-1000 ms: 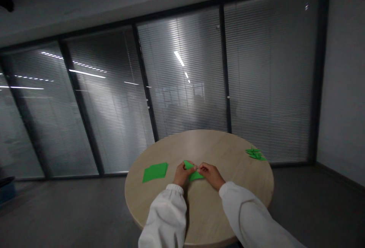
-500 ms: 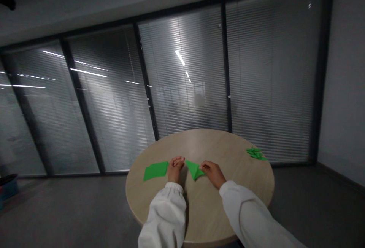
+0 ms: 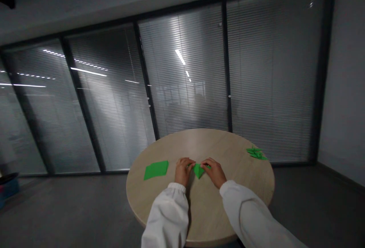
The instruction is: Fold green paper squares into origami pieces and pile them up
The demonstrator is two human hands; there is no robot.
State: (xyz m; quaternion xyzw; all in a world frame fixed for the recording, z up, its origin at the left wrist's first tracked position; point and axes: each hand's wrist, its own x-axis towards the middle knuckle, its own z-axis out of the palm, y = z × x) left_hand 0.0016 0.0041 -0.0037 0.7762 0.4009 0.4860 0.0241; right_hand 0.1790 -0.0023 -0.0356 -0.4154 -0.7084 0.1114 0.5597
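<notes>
A folded green paper triangle (image 3: 199,171), its point toward the person, is positioned near the middle of the round wooden surface (image 3: 171,145), between the left hand (image 3: 184,171) and the right hand (image 3: 213,172). Both grips are narrow, at the triangle's 2 upper corners; whether it is pinched cannot be told. A stack of green paper squares (image 3: 156,170) is laid to the left, and folded green paper figures (image 3: 257,154) are placed by the right edge.

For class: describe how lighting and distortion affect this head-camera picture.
Head view: dim room; ceiling lights glare as streaks on the window blinds; window frames lean from lens distortion; the folded green paper between the left hand and right hand looks small, not badly blurred.
</notes>
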